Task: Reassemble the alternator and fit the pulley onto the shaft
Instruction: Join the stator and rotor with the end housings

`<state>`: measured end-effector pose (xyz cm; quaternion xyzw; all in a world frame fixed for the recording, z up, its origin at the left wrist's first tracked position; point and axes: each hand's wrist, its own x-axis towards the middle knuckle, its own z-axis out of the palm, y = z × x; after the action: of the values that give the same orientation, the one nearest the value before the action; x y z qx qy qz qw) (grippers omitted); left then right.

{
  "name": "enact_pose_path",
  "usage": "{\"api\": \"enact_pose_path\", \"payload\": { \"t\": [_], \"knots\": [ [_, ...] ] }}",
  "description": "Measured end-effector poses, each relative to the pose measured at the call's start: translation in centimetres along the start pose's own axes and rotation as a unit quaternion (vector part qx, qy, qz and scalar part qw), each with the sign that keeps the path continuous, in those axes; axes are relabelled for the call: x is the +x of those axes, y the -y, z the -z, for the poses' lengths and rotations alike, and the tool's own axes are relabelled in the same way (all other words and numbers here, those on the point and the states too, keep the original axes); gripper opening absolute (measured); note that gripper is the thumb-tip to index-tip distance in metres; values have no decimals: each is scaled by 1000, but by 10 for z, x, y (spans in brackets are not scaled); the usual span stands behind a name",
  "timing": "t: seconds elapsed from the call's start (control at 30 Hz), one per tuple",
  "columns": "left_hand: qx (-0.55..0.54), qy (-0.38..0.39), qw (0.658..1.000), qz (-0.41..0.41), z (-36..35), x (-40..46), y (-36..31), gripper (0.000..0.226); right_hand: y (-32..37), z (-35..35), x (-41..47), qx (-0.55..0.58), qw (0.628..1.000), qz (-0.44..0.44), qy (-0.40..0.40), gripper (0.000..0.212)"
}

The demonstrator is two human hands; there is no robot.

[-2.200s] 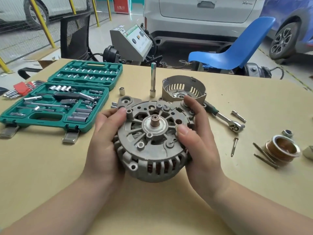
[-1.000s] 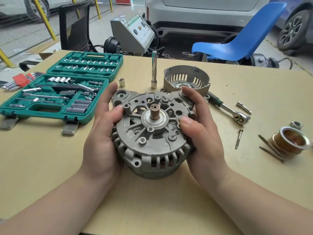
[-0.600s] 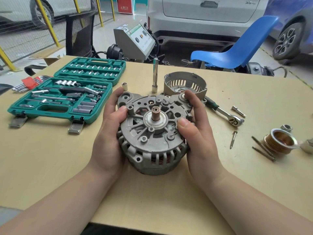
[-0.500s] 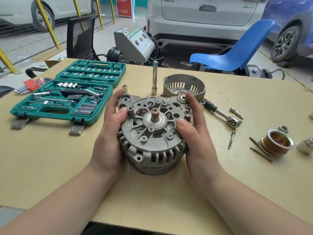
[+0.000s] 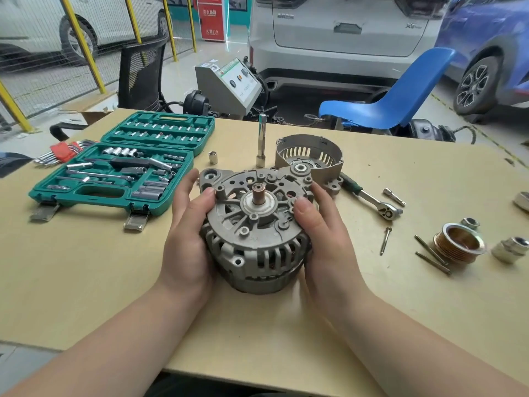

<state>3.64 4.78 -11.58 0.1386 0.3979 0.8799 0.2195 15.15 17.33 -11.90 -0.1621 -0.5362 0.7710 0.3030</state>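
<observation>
While both hands clasped it from either side, the alternator (image 5: 255, 224) sat at the centre of the frame on the tan surface (image 5: 86, 282), its copper-tipped shaft (image 5: 258, 191) pointing up. The left hand (image 5: 187, 233) grasped the housing's left flank, thumb lying on the top face and fingers curled behind; the right hand (image 5: 322, 236) grasped the right flank in the same way, its thumb resting on the face near a bolt boss. Each grip was therefore clenched round the alternator body.

Largest of the other things, the open green socket case (image 5: 123, 164) lay in the left of the frame, filled with sockets and extensions, with a red-holdered set of hex keys (image 5: 61, 151) just left of it. Behind the alternator, toward the upper centre, stood the separate slotted end cover (image 5: 309, 153), open side up and touching the housing's far edge. A ratchet (image 5: 372, 199) lay to the right of that cover, its green handle nearest it. The pulley (image 5: 459, 243) rested well apart at the right of the frame, brass-coloured inside, with a nut (image 5: 470, 223) just behind it and a large socket (image 5: 511, 249) beside it on the right. Two long bolts (image 5: 432, 255) lay just left of the pulley, and a single bolt (image 5: 385, 240) lay between them and the right hand. An upright extension bar (image 5: 262, 144) and a small loose socket (image 5: 213, 157) stood behind the alternator.
</observation>
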Motion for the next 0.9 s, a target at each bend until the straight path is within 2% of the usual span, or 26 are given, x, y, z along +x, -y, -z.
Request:
{"api": "enact_pose_path", "payload": {
  "t": [0.1,0.2,0.3,0.5,0.63,0.77,0.9],
  "knots": [
    [3,-8,1000,-12,-2,-1,-1,49,2,-1,1,32,999,-10,-12,80],
    [3,-16,999,-29,-8,-2,-1,47,4,1,2,38,998,25,-35,68],
    [9,-25,999,-41,-12,0,-3,44,8,2,3,50,997,40,-51,64],
    [15,-43,999,-29,-19,6,-11,42,16,3,6,113,992,33,-37,57],
    [37,-41,998,-17,-21,7,-10,34,22,5,10,133,990,12,-40,62],
    [42,-31,999,-12,-20,7,-12,37,23,10,13,124,990,-45,-44,72],
    [68,-27,997,-20,-22,6,-13,40,26,16,15,128,989,-73,-17,68]
  ]
}}
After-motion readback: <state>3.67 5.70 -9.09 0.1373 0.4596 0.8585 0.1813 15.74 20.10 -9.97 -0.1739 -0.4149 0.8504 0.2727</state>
